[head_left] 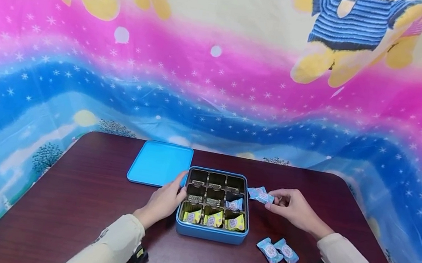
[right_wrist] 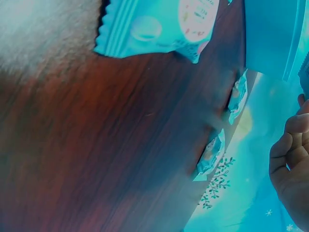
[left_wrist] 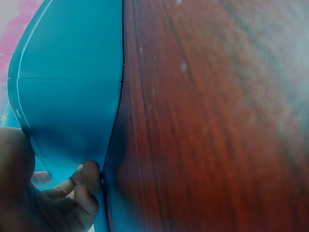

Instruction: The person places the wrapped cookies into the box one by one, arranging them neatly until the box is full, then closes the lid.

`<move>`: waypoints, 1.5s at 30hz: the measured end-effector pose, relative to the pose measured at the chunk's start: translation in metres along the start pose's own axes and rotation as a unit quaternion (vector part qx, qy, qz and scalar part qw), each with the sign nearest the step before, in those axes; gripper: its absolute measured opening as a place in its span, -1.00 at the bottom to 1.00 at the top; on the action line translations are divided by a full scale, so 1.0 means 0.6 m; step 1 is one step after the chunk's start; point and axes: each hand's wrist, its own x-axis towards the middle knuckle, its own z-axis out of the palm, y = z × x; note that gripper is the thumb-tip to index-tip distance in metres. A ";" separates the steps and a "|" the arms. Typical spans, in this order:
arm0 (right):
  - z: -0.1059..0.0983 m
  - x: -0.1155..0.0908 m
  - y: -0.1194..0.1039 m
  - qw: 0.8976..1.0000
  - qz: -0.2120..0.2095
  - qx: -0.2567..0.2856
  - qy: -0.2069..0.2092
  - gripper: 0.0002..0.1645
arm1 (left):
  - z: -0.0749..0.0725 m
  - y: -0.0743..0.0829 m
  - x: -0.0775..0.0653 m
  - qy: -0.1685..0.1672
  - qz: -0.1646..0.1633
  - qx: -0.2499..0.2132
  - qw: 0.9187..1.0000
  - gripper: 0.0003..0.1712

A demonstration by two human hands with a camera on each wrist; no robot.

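Note:
At the left side of a blue square tin (head_left: pixel 210 233) lies my left hand (head_left: pixel 162 201), its thumb at the rim. The left wrist view has its fingers (left_wrist: pixel 89 176) bent against the tin's outer wall. Just right of the tin, my right hand (head_left: pixel 293 207) pinches a blue-wrapped candy (head_left: pixel 261 195) between thumb and fingertips. Inside the tin, a gold divided tray holds yellow-wrapped candies (head_left: pixel 213 218) across the front row and one blue-wrapped candy (head_left: pixel 234 204) at the right of the middle row. The back row's compartments hold no candy.
Two blue-wrapped candies (head_left: pixel 278 252) lie together on the dark red wooden table (head_left: pixel 81 203), front right of the tin. Two more candies (right_wrist: pixel 211 153) show in the right wrist view. A blue lid (head_left: pixel 161 162) lies behind left. Printed cloth (head_left: pixel 210 81) hangs behind the table.

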 end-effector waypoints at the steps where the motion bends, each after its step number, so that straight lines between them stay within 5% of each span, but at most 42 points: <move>1: 0.001 0.001 -0.001 1.000 0.000 -0.001 -0.001 -0.60 | 0.000 0.000 0.000 -0.001 -0.001 0.001 1.000 -0.31; 45: 0.038 0.037 -0.056 0.999 -0.013 0.021 -0.037 -0.58 | 0.001 -0.001 0.001 0.003 0.001 -0.002 1.000 -0.31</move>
